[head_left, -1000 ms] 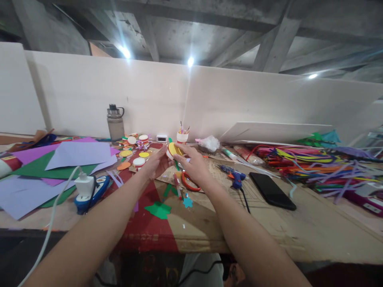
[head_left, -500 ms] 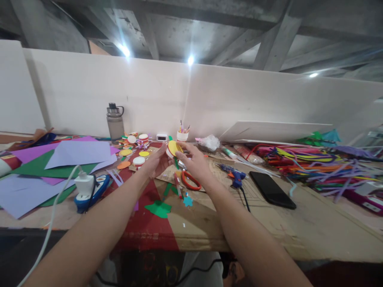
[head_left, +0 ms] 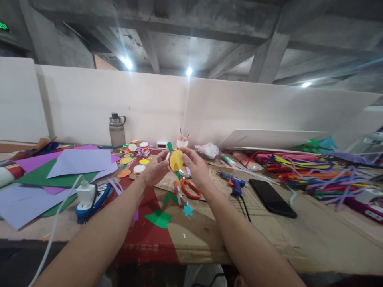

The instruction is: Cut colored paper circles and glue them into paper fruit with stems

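Between my two hands, over the middle of the table, is a small round paper drum (head_left: pixel 176 160) with a yellow face and a red-and-white side. A green strip (head_left: pixel 170 146) sticks up at its top. My left hand (head_left: pixel 157 168) grips the left side, thumb and fingers on the rim. The fingers of my right hand (head_left: pixel 194 165) close on the right edge. Below the hands lie red-handled scissors (head_left: pixel 191 189), a red-and-white pen (head_left: pixel 177 193), a blue star-shaped cutout (head_left: pixel 188 209) and a green paper scrap (head_left: pixel 158 218).
On the left are purple sheets (head_left: pixel 79 162) and a blue power strip (head_left: pixel 92 203) with a white cable. A glue gun (head_left: pixel 236 185), a phone (head_left: pixel 271 198) and colourful pipe cleaners (head_left: pixel 317 171) lie right. A bottle (head_left: pixel 116 131) stands behind, near several paper discs (head_left: pixel 144 162).
The drum has turned so its yellow face points more toward me, and the green strip now shows above it. The view has tipped slightly upward.
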